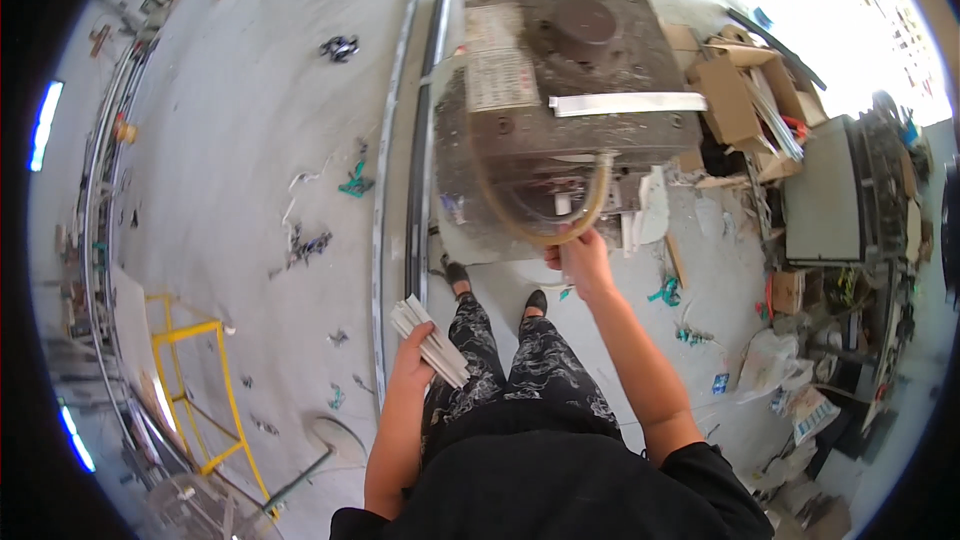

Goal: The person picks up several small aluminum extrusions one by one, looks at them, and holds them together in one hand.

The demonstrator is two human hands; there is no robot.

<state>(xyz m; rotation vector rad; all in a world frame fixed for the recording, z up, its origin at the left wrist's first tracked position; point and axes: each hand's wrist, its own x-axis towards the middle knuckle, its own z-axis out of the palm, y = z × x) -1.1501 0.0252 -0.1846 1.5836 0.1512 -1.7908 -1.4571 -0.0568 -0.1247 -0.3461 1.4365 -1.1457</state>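
Observation:
My left hand [412, 352] is closed around a bundle of pale, narrow strips [437, 344], held low in front of my left thigh. My right hand [580, 258] reaches to the front of a brown, dusty machine [600, 60], with its fingers curled just under a yellowish curved hose [603, 185]. The hose loops down from the machine's front edge and hides part of the fingertips. What these fingers hold, if anything, I cannot make out. Across the machine's top lies a long white strip [628, 104]. Small pale pieces [628, 232] sit at the machine's lower front, right of my hand.
Long metal profiles [387, 170] run along the floor left of the machine. Opened cardboard boxes [728, 100] crowd its right side. A yellow metal frame [225, 380] stands at the lower left. Green scraps [355, 180] and a clear plastic bag [768, 360] lie on the floor.

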